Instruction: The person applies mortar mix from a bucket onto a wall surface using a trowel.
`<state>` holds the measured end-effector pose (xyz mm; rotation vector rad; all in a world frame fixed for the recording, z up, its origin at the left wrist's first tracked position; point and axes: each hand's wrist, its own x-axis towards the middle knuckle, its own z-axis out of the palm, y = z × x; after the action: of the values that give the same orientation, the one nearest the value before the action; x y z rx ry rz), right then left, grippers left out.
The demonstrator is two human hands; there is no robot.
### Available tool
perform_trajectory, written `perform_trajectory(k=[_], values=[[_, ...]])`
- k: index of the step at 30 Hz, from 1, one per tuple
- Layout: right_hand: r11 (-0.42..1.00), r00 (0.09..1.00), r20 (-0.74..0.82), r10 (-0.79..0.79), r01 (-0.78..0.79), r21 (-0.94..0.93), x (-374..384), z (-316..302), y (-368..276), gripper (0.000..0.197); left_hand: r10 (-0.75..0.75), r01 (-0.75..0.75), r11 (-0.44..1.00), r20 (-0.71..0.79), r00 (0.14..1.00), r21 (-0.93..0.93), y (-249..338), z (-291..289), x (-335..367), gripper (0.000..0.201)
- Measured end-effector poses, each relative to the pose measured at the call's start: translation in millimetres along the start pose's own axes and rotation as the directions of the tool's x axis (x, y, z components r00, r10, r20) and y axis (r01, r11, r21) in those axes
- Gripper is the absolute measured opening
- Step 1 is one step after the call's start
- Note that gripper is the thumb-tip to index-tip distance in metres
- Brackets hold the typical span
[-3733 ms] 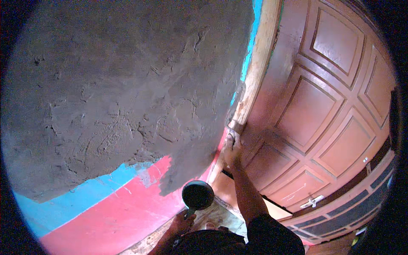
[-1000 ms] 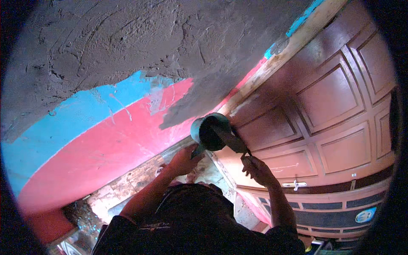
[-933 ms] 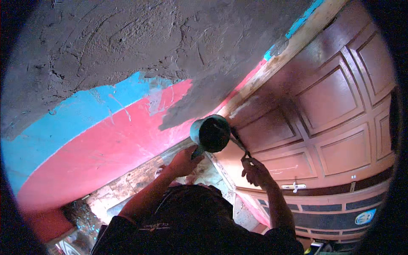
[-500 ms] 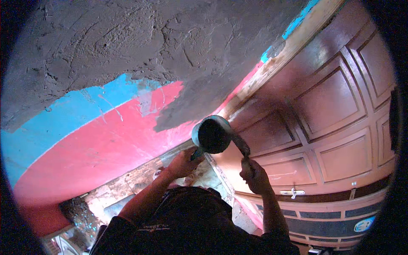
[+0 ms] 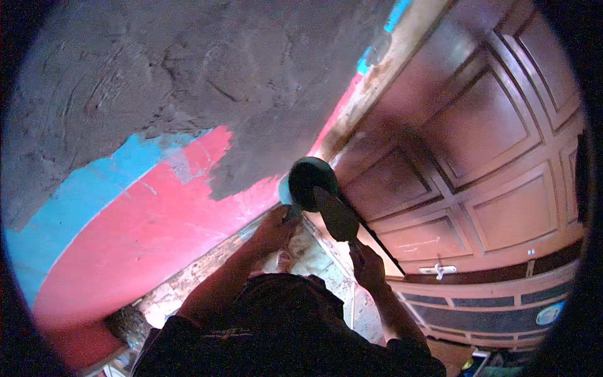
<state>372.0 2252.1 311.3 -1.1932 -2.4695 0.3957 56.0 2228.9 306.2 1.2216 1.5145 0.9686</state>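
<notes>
Wet mortar could slide off the trowel [image 5: 338, 215] and drop to the floor if the blade tips as it leaves the scoop, or the round green scoop [image 5: 309, 184] could spill if it tilts further toward the person. The left hand [image 5: 274, 229] is wrapped around the scoop's handle, holding it up just in front of the pink lower wall [image 5: 144, 232], below the grey plastered patch [image 5: 188, 81]. The right hand [image 5: 367, 267] is closed on the trowel's handle, its blade reaching up into the scoop's mouth, just beside the brown panelled door [image 5: 483, 144] at the right.
</notes>
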Motion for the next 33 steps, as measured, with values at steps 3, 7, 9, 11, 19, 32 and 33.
perform_trajectory(k=[3,7,9,11,19,32,33], values=[[0.989,0.985,0.096,0.141,-0.135,-0.066,-35,-9,22,0.030,-0.236,0.244,0.953,0.064,0.970,-0.182,3,4,16,0.013],[0.984,0.989,0.052,0.142,-0.135,-0.117,-77,-33,29,0.033,0.161,-0.176,0.980,0.148,0.976,0.095,-21,18,34,0.013],[0.991,0.992,-0.021,0.122,-0.123,-0.058,-114,-29,41,0.032,-0.198,0.198,0.980,0.173,0.965,0.013,27,12,33,0.016],[0.976,0.974,-0.104,0.202,-0.192,0.098,-123,-25,43,0.028,-0.047,0.033,0.995,0.153,0.987,0.092,27,14,36,0.018],[0.500,0.717,0.245,0.653,-0.651,0.571,3,-99,-28,0.036,0.089,-0.142,0.969,0.250,0.964,0.203,26,7,34,0.028],[0.705,0.703,0.498,0.507,-0.671,0.229,-23,-58,23,0.041,-0.169,0.184,0.978,0.136,0.976,-0.103,39,-39,2,0.022],[0.584,0.648,0.497,0.577,-0.753,0.303,-30,-57,25,0.044,-0.179,0.199,0.962,0.119,0.977,-0.188,41,-44,0,0.021]])
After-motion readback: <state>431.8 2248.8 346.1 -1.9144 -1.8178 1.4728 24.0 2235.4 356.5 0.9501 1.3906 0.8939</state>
